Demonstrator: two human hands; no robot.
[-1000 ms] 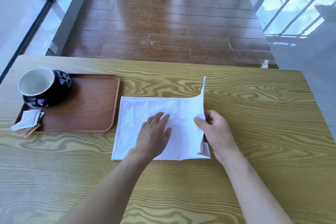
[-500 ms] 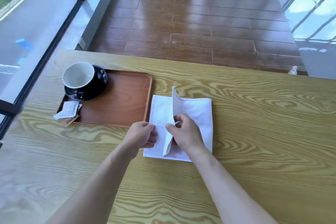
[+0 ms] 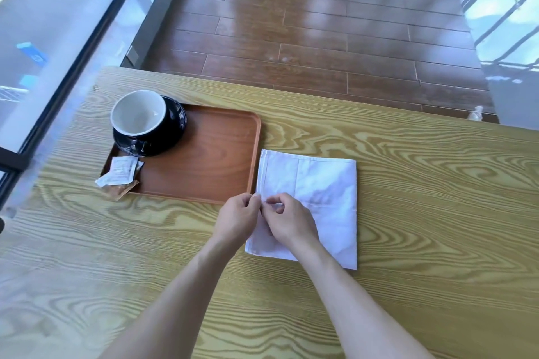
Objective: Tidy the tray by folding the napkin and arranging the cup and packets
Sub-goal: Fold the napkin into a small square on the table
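A white cloth napkin (image 3: 320,198) lies folded flat on the wooden table, just right of a brown tray (image 3: 210,163). My left hand (image 3: 237,220) and my right hand (image 3: 287,220) meet at the napkin's left edge, fingertips pinching the cloth there. On the tray's far left a black cup with a white inside (image 3: 140,114) stands on a black saucer (image 3: 172,131). A white packet (image 3: 118,175) and a brown packet (image 3: 119,191) lie at the tray's near left corner, overhanging its rim.
The wooden table (image 3: 423,213) stretches to the right and toward me. A glass wall with a dark frame (image 3: 73,46) runs along the left. Beyond the table's far edge is brown plank floor (image 3: 320,38).
My right hand carried the napkin's raised right flap over to the left and laid it flat, halving the napkin. My left hand shifted from the napkin's middle to its left edge.
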